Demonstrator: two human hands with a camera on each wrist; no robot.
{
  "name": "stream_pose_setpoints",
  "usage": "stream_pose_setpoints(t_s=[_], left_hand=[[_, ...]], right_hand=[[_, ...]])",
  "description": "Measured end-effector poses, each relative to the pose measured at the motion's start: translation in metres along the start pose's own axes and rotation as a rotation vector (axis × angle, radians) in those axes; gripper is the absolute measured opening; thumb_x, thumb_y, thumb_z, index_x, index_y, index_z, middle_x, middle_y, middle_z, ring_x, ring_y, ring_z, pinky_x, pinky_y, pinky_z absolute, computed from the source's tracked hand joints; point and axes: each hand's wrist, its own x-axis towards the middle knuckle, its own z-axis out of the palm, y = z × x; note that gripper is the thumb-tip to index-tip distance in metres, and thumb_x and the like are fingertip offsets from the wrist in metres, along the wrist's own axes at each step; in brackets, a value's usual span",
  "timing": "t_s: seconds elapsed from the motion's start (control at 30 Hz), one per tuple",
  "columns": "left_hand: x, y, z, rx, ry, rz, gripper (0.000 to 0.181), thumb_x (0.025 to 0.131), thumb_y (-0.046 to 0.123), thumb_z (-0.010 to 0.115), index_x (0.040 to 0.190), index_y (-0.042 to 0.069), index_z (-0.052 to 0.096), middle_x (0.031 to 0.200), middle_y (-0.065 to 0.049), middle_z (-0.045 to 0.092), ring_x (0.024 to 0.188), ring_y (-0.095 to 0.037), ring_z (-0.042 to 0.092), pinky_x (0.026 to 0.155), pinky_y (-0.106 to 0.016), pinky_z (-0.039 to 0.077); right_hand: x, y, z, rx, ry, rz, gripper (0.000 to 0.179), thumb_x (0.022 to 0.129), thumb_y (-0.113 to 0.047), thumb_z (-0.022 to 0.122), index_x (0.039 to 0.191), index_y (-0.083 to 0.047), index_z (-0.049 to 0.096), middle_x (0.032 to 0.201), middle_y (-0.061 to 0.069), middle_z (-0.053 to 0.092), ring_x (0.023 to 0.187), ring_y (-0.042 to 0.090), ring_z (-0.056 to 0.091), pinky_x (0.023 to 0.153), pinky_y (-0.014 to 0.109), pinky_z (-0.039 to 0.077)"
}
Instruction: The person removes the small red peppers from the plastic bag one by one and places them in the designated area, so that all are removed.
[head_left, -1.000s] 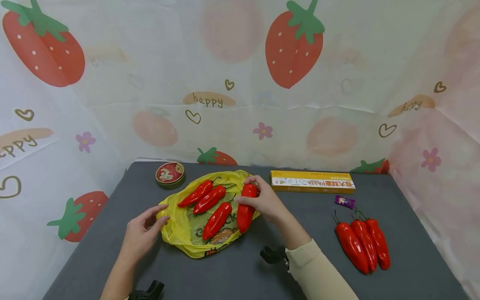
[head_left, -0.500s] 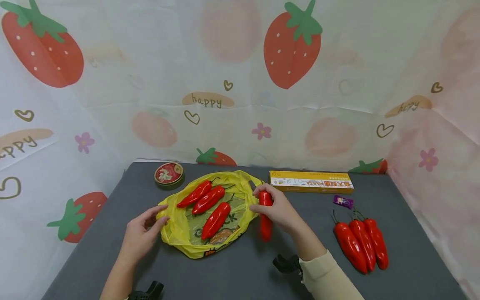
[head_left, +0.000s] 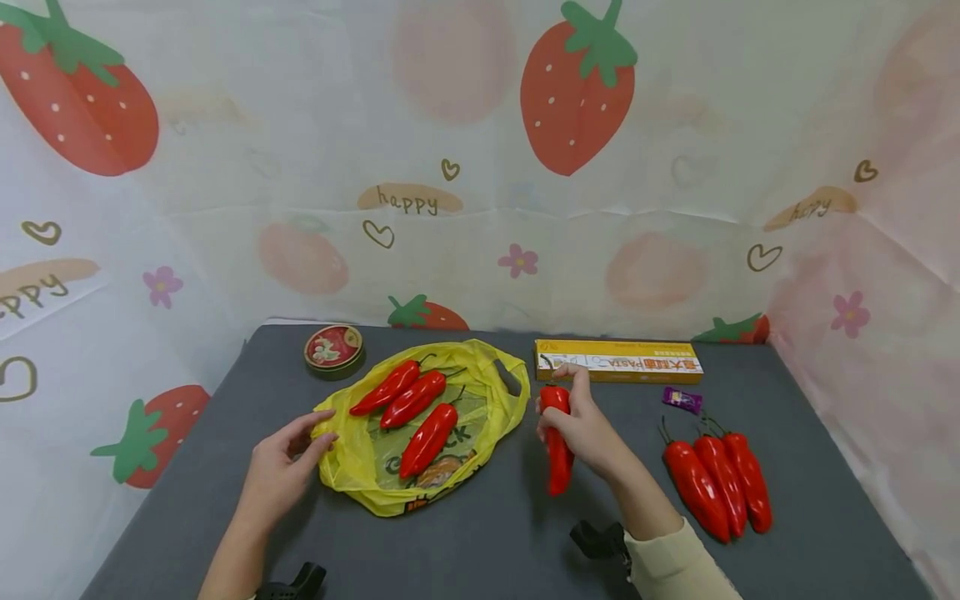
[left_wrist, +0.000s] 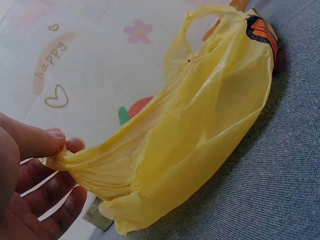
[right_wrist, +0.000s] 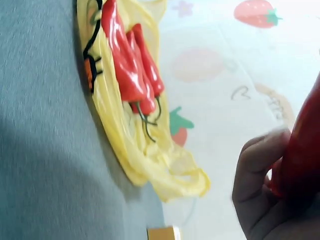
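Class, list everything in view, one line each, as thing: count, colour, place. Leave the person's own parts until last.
Table: 1, dark grey, under everything
Plastic bag: 1, yellow, left of the table's middle
Bagged peppers: 3, red, lying inside the bag
Single pepper: 1, red, held right of the bag
Loose peppers: 3, red, table's right side
Round tin: 1, mostly red lid, back left
Pasta box: 1, yellow and white, table's back
Small packet: 1, purple, before the box
Backdrop: 1, pale with strawberry prints, behind
Wrist devices: 2, black, at the wrists
Sleeve: 1, cream, right arm
Left hand: 1, bare, pinching the bag's edge
Right hand: 1, bare, gripping the single pepper
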Motion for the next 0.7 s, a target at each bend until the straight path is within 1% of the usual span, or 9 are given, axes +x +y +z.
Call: stream_pose_setpoints(t_s=[0.13,0.27,0.37,0.47,0.53,0.6,0.7], left_hand=[[0.000,0.000,-0.001,0.002,-0.004,-0.006,0.036,0.100,0.031,0.065,0.131,0.013,0.067,0.098,-0.003,0.075,0.086,-0.007,0.063,0.075,-0.015,0.051],[0.000,0.001,0.000,0.009,-0.007,-0.004,0.036,0.100,0.031,0.065,0.131,0.014,0.067,0.098,-0.003,0.075,0.087,-0.008,0.063,0.076,-0.014,0.051],[0.001,0.001,0.000,0.008,-0.013,-0.008,0.036,0.100,0.032,0.065,0.131,0.014,0.066,0.098,-0.003,0.075,0.088,-0.010,0.063,0.077,-0.014,0.051],[0.001,0.001,0.000,0.007,-0.014,-0.017,0.036,0.100,0.033,0.064,0.131,0.015,0.067,0.098,-0.003,0.075,0.089,-0.010,0.064,0.077,-0.013,0.050],[0.001,0.001,0.000,0.003,-0.013,-0.017,0.036,0.100,0.032,0.065,0.131,0.014,0.067,0.098,-0.003,0.075,0.088,-0.009,0.064,0.077,-0.013,0.050],[0.001,0.000,0.000,0.000,-0.010,-0.015,0.035,0.100,0.031,0.065,0.131,0.014,0.067,0.098,-0.003,0.075,0.088,-0.008,0.064,0.077,-0.014,0.050],[0.000,0.000,0.000,-0.005,-0.006,-0.011,0.035,0.099,0.030,0.066,0.130,0.013,0.067,0.098,-0.004,0.075,0.087,-0.007,0.065,0.076,-0.013,0.051]], right_hand=[[-0.006,0.003,-0.013,-0.004,0.064,0.021,0.059,0.093,-0.002,0.054,0.136,-0.013,0.016,0.113,0.020,0.050,0.088,0.030,0.057,0.080,0.041,0.055],[-0.012,0.006,-0.027,0.036,0.132,0.055,0.058,0.094,-0.004,0.056,0.138,-0.011,0.019,0.119,0.022,0.050,0.094,0.033,0.057,0.085,0.042,0.054],[-0.016,0.009,-0.036,0.001,0.176,0.068,0.055,0.094,-0.007,0.059,0.139,-0.009,0.026,0.126,0.024,0.051,0.095,0.034,0.062,0.084,0.041,0.056],[-0.020,0.013,-0.043,-0.033,0.185,0.056,0.052,0.096,-0.010,0.062,0.139,-0.008,0.033,0.132,0.023,0.052,0.094,0.038,0.069,0.084,0.041,0.058],[-0.022,0.015,-0.047,-0.050,0.181,0.037,0.052,0.096,-0.012,0.065,0.140,-0.009,0.037,0.135,0.023,0.053,0.095,0.038,0.071,0.087,0.043,0.057],[-0.025,0.017,-0.050,-0.088,0.182,0.020,0.053,0.096,-0.017,0.068,0.142,-0.012,0.043,0.135,0.020,0.054,0.098,0.036,0.070,0.087,0.043,0.057],[-0.030,0.021,-0.056,-0.186,0.188,-0.002,0.053,0.095,-0.025,0.070,0.144,-0.016,0.050,0.134,0.018,0.058,0.104,0.032,0.064,0.083,0.040,0.056]])
